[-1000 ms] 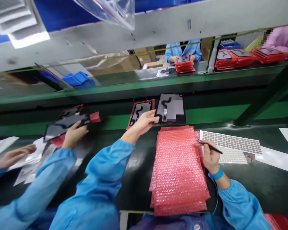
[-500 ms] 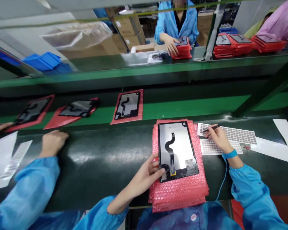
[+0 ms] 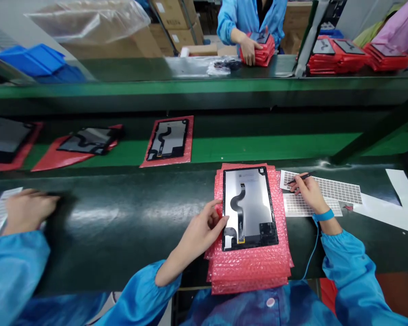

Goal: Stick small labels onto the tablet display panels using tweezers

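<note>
Resting at lower centre of frame: one display panel (image 3: 249,208), face down on one stack of pink bubble bags (image 3: 250,267). Left hand (image 3: 200,232) touching panel's left edge, fingers loosely curled, not clamped. Right hand (image 3: 308,194) closed around one black stylus (image 3: 299,178) over two label sheets (image 3: 329,190), right of stack. Three more panels on red sleeves (image 3: 166,141) along green conveyor (image 3: 258,147), mid-left. Dark glossy bench (image 3: 129,222); cardboard boxes (image 3: 177,25) upper centre; co-worker's hand (image 3: 25,210) far left.
</note>
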`<state>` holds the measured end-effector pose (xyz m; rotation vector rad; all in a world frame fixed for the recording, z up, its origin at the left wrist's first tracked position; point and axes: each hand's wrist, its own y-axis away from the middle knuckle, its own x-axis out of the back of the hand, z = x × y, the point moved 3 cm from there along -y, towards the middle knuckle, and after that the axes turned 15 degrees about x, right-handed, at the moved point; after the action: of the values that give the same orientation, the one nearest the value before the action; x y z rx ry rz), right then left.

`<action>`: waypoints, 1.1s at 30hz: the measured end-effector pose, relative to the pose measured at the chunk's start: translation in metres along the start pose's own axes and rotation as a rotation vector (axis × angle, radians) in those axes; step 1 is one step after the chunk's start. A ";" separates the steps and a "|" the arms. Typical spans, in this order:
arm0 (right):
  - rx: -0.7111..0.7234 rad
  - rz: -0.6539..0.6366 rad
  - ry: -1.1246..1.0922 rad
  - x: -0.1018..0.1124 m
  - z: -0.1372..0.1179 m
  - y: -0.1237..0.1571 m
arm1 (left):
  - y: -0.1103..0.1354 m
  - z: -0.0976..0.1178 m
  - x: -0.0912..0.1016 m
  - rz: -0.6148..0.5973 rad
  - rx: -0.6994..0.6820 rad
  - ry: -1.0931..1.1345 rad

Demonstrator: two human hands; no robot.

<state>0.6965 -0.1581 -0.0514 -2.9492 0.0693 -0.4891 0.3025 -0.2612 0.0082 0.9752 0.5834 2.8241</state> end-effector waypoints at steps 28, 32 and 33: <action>-0.073 -0.030 -0.083 0.002 -0.004 -0.007 | 0.004 0.109 -0.048 -0.171 -0.676 -0.405; -0.079 -0.040 -0.096 0.001 -0.003 -0.007 | -0.003 0.108 -0.062 -0.179 -0.665 -0.503; -0.082 -0.043 -0.104 0.000 -0.002 -0.007 | -0.004 0.106 -0.063 -0.177 -0.663 -0.507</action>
<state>0.6963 -0.1512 -0.0478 -3.0568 0.0146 -0.3459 0.4170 -0.2364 0.0469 1.3097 -0.2910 2.2118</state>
